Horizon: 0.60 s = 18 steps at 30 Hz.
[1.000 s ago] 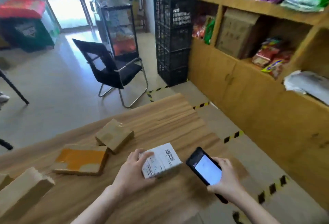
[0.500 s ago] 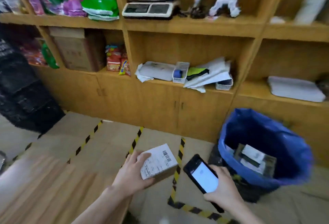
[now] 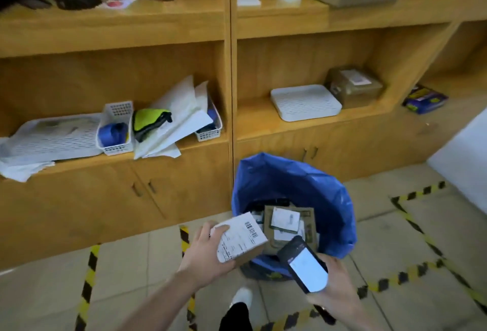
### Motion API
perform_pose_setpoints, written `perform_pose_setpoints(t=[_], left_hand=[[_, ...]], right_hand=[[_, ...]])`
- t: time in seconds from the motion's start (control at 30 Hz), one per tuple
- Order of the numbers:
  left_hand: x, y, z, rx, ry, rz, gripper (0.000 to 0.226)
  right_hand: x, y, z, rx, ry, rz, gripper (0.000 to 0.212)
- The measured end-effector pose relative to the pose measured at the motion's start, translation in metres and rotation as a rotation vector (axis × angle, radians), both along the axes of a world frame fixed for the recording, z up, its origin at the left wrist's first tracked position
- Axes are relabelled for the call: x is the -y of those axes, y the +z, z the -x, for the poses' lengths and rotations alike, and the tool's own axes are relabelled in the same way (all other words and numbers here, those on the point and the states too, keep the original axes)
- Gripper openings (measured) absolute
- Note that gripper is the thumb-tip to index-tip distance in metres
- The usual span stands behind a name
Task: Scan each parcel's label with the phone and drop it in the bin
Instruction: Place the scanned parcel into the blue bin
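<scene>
Your left grip (image 3: 208, 254) is clamped on the parcel (image 3: 241, 238): thumb over the top near corner, fingers tucked underneath. The white label with its barcode faces up at you, and the box sits tilted. Its far corner crosses the near-left rim of the bin (image 3: 316, 193) in this view, so it is right at the mouth and in your hand, not inside.

Just right of that, your right grip (image 3: 336, 282) is wrapped round the lower end of the phone (image 3: 307, 268). The screen is lit and turned upward, and the top end angles toward the parcel, close beside it but not touching.

Straight ahead of both grips the bin stands open with its blue liner, and inside lie brown parcels (image 3: 288, 221) with white labels. Beyond the bin rises the wooden shelving (image 3: 184, 49), with white baskets (image 3: 116, 130) and loose papers up and left of your left grip. Under both grips, yellow-and-black floor tape (image 3: 87, 275) runs across the tiles, and a white shoe (image 3: 242, 296) shows low between them.
</scene>
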State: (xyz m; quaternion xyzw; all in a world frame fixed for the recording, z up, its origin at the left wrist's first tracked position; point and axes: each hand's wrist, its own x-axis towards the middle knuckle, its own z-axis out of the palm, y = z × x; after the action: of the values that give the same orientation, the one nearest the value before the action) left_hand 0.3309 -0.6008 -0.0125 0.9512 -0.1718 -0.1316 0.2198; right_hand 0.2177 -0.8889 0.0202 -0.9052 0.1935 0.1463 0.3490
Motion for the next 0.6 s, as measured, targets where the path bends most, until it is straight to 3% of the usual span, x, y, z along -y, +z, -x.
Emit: perform_pose_setpoints(t=[0.17,0.3,0.5,0.6], left_hand=[[0.064,-0.03,-0.101,-0.031,-0.026,-0.061,0.092],[0.115,-0.066,-0.159,-0.105,-0.087,-0.167,0.09],[0.182,-0.144,-0.198,-0.18,0.03,-0.194,0.088],[0.201,-0.192,-0.198,-0.242,0.165,-0.203,0.083]], right_hand=[[0.043,-0.005,-0.081,-0.031,-0.145,-0.076,0.063],[0.076,-0.037,-0.118,-0.141,-0.257,-0.12,0.086],[0.109,-0.113,-0.153,-0.216,-0.359,-0.137,0.098],[0.117,-0.158,-0.166,-0.203,-0.399,-0.147,0.092]])
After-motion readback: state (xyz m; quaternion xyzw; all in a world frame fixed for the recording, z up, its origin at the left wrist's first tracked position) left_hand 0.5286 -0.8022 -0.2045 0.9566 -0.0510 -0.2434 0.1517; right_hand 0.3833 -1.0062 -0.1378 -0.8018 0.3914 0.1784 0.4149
